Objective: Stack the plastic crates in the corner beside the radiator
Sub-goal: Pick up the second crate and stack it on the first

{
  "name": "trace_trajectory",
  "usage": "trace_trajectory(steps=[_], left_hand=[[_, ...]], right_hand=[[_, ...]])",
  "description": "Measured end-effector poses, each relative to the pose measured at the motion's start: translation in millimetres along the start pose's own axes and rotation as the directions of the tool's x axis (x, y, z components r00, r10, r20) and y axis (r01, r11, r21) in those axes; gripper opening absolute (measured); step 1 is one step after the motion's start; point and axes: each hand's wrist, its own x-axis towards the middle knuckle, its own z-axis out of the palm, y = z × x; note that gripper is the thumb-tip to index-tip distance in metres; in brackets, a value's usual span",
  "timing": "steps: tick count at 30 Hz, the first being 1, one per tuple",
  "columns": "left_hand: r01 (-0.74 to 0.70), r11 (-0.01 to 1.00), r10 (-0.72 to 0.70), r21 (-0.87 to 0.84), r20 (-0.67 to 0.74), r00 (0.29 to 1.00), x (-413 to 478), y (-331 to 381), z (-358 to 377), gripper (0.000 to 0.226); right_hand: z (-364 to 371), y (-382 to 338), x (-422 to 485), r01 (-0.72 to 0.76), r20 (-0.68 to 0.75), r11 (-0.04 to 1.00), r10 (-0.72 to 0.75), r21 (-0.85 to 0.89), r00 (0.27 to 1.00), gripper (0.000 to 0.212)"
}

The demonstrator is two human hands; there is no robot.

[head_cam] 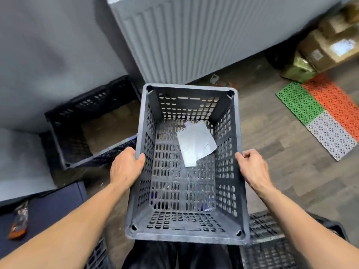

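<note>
Grey perforated crate [186, 166] held in both my hands, just in front of the radiator [186, 35].
Left hand [126, 167] fingers curled over its left rim, right hand [252, 167] fingers wrapped on the right rim. White paper scrap [196, 144] lies inside on the bottom. Darker crate [91, 121] sits in the corner by the wall, left of the radiator. Coloured mat [320, 113] on floor to the right.

Nothing readable here, honestly. The paper scrap [196, 144] lying in the grey crate [186, 232] looks blank, and the cardboard boxes [328, 49] by the wall carry a label and some print, but it's all too blurred to make out.
</note>
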Motion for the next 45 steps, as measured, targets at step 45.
trace_trajectory(steps=[45], left_hand=[[0.204,0.954,-0.227,-0.220,-0.085,0.970,-46,12,-89,0.041]], right_hand=[[-80,-103,-13,0.280,-0.015,0.945,-0.287,-0.169,0.958,0.028]])
